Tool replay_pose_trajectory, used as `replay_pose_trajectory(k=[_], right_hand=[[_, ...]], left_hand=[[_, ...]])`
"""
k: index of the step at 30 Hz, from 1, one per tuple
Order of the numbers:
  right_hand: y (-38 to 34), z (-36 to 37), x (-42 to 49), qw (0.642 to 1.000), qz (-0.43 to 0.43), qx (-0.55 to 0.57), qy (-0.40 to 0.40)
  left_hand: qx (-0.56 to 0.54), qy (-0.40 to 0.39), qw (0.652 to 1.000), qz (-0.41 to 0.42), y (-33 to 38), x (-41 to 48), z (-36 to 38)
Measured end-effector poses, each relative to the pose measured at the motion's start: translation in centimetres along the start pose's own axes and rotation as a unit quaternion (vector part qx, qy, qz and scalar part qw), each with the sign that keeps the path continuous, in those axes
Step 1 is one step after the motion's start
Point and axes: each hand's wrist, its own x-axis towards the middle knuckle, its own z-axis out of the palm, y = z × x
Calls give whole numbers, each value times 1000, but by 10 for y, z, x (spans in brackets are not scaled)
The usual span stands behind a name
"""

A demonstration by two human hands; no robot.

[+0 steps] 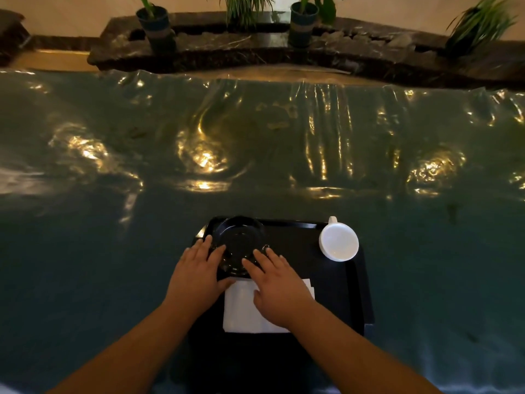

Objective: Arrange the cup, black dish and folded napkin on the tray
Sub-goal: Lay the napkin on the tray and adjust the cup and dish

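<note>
A black tray (352, 294) lies on the table right in front of me. The round black dish (240, 241) sits in its far left corner. My left hand (196, 277) rests on the dish's near left rim, and my right hand (279, 285) touches its near right rim, fingers spread on both. A white folded napkin (241, 308) lies flat on the tray just below the dish, partly under my right hand. The white cup (338, 242) stands upright in the tray's far right corner, its handle pointing away from me.
A shiny dark green cloth (113, 223) covers the wide table. Beyond its far edge runs a dark stone ledge (255, 49) with several potted plants (154, 27).
</note>
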Motion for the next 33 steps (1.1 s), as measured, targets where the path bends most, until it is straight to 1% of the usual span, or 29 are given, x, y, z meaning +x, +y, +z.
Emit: replay_pose_trajectory(k=[2, 4, 9, 14, 33], right_hand=[[-1, 2, 12, 999, 3, -20, -25], [2, 5, 17, 998, 11, -35, -43], [11, 4, 13, 998, 9, -43, -53], [21, 4, 4, 998, 20, -29, -46], [45, 0, -21, 998, 51, -27, -40]], left_hand=[[31, -32, 999, -1, -1, 8, -7], [51, -42, 998, 0, 0, 13, -12], [68, -54, 996, 1, 8, 16, -17], [73, -54, 996, 5, 20, 18, -19], [66, -70, 995, 22, 54, 30, -20]])
